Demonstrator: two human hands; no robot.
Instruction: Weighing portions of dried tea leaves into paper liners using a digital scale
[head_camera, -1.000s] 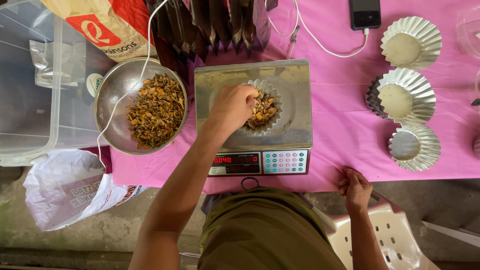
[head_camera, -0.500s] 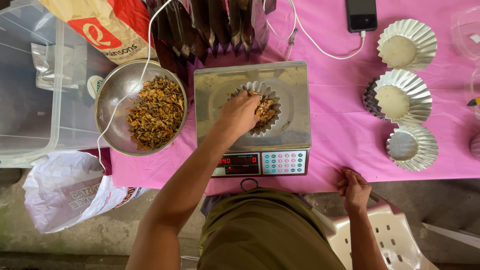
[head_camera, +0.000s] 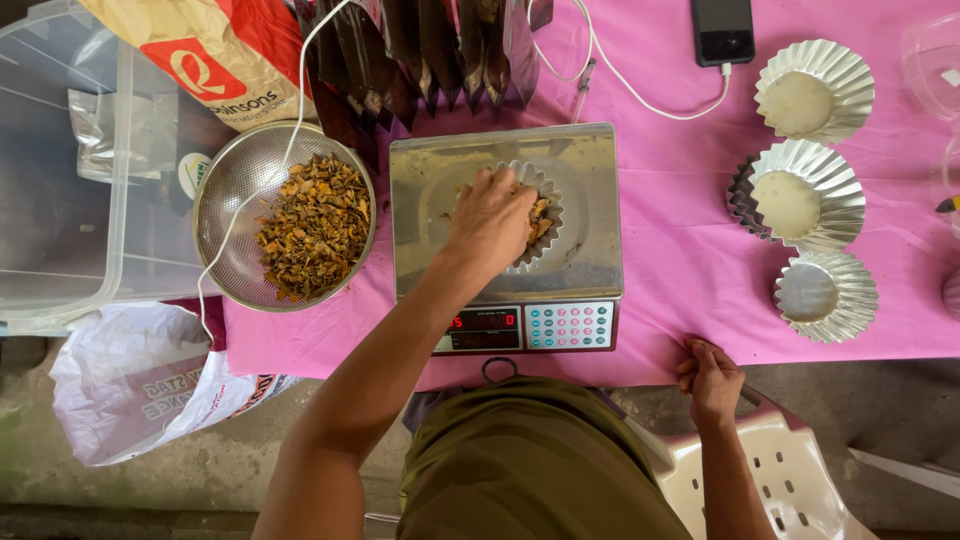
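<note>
A metal digital scale (head_camera: 430, 250) stands on the pink tablecloth (head_camera: 680, 260). On its platform sits a fluted foil cup (head_camera: 548, 222) holding brown dried pieces. My left hand (head_camera: 490, 220) covers most of the cup, with its fingertips bunched down in the pieces. To the left, a metal strainer bowl (head_camera: 228, 180) holds a heap of the same dried pieces (head_camera: 315, 225). My right hand (head_camera: 712, 380) is curled over the table's front edge, right of the scale.
Three fluted foil cups (head_camera: 800, 195) lie at the right. A phone (head_camera: 722, 30) on a white cable lies at the back. Dark pouches (head_camera: 430, 40) and a paper bag (head_camera: 200, 50) sit behind the bowl. There is a clear plastic bin (head_camera: 60, 200) at the left, a white sack (head_camera: 150, 375) below it, and a plastic chair (head_camera: 770, 470) under me.
My left hand has slid over the cup and lowered its fingers into the pieces, hiding more of them. My right hand has stayed on the table edge.
</note>
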